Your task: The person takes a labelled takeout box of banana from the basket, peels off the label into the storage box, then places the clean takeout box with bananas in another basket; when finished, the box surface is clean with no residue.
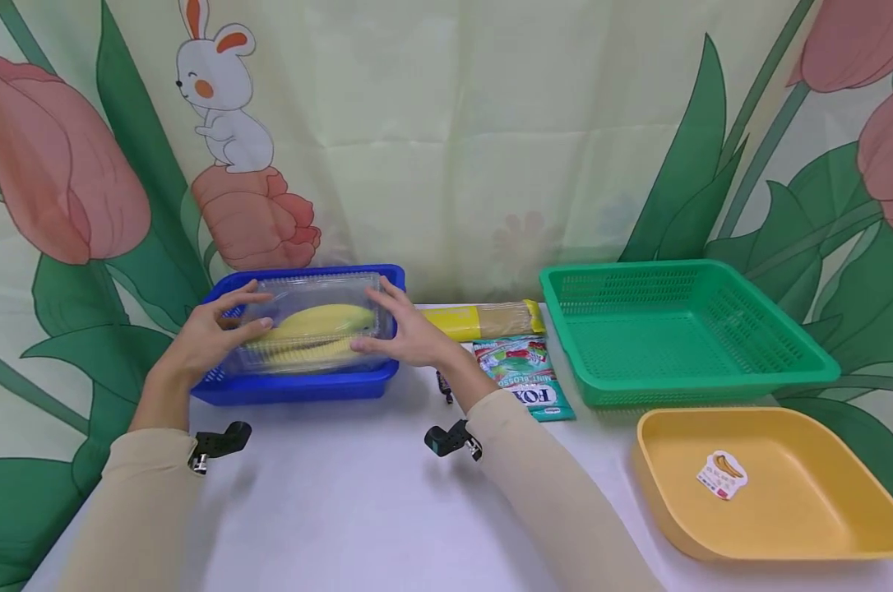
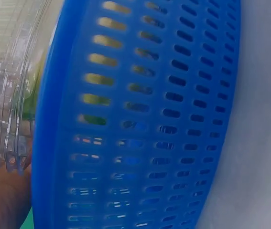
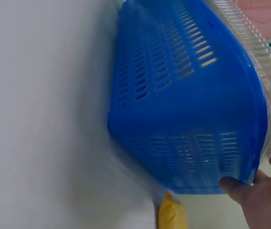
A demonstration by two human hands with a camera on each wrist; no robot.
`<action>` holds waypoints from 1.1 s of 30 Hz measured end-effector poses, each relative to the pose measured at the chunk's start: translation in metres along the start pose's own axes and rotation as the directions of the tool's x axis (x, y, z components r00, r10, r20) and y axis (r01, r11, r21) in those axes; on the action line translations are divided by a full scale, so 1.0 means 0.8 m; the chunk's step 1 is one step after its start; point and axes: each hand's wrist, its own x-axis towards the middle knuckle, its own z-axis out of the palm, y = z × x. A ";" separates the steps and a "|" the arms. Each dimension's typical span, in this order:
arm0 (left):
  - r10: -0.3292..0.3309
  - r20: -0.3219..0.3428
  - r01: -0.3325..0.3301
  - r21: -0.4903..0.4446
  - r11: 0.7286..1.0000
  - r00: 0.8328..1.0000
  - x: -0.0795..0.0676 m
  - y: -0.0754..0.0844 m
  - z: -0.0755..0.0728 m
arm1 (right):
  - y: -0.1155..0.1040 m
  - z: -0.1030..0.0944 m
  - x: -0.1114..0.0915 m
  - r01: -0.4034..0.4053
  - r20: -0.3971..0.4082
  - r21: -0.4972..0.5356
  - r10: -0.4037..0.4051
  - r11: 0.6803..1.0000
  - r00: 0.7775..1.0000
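Observation:
A clear plastic box (image 1: 321, 284) with yellow bananas (image 1: 321, 321) inside sits at the top of the blue basket (image 1: 291, 386), overlapping its rim. My left hand (image 1: 202, 341) grips the box's left end, thumb toward the front and fingers toward the back. At the opposite end, my right hand (image 1: 409, 329) holds the box between thumb and fingers. In the right wrist view, one finger of the right hand (image 3: 264, 195) lies against the basket's outer wall. Mostly hidden in the left wrist view, the left hand (image 2: 4, 195) shows below the box's edge.
Right of the basket lie a yellow-ended pack of noodles (image 1: 491, 319) and a green candy bag (image 1: 528, 374). A small dark item (image 1: 444, 386) is partly covered by the right forearm. Farther right stand a green basket (image 1: 683, 382) and a yellow tub (image 1: 787, 485) with a banana sticker.

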 end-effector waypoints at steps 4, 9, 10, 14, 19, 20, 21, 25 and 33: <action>-0.009 0.015 0.009 -0.025 1.000 1.000 0.005 -0.005 0.001 | 0.002 0.000 0.004 0.002 0.005 -0.055 -0.002 0.999 1.000; -0.042 0.024 0.044 -0.090 0.995 0.999 0.006 -0.019 0.000 | 0.000 0.007 0.006 -0.013 0.040 -0.137 0.018 0.991 0.999; -0.053 0.023 0.055 -0.099 0.994 0.998 0.006 -0.022 -0.002 | -0.001 0.009 0.006 -0.014 0.051 -0.153 0.022 0.988 0.998; -0.070 0.028 0.073 -0.131 0.989 0.997 0.004 -0.029 -0.007 | -0.003 0.014 0.008 -0.017 0.079 -0.182 0.032 0.983 0.996; -0.047 0.059 0.055 -0.131 0.990 0.997 0.005 -0.030 -0.004 | -0.002 0.012 0.007 -0.033 0.094 -0.261 0.060 0.965 0.994; -0.050 0.069 0.058 -0.117 0.991 0.996 0.005 -0.030 -0.003 | -0.001 0.012 0.006 -0.032 0.098 -0.285 0.063 0.958 0.993; -0.056 0.078 0.064 -0.100 0.993 0.995 0.005 -0.030 -0.002 | -0.001 0.012 0.006 -0.037 0.098 -0.308 0.070 0.951 0.993; -0.088 0.111 0.090 -0.012 0.996 0.990 0.007 -0.029 0.003 | 0.001 0.014 0.005 -0.046 0.098 -0.373 0.089 0.927 0.991; -0.058 0.159 0.023 0.212 0.977 0.986 0.013 -0.018 0.006 | -0.004 0.017 0.010 -0.081 0.087 -0.448 0.133 0.891 0.987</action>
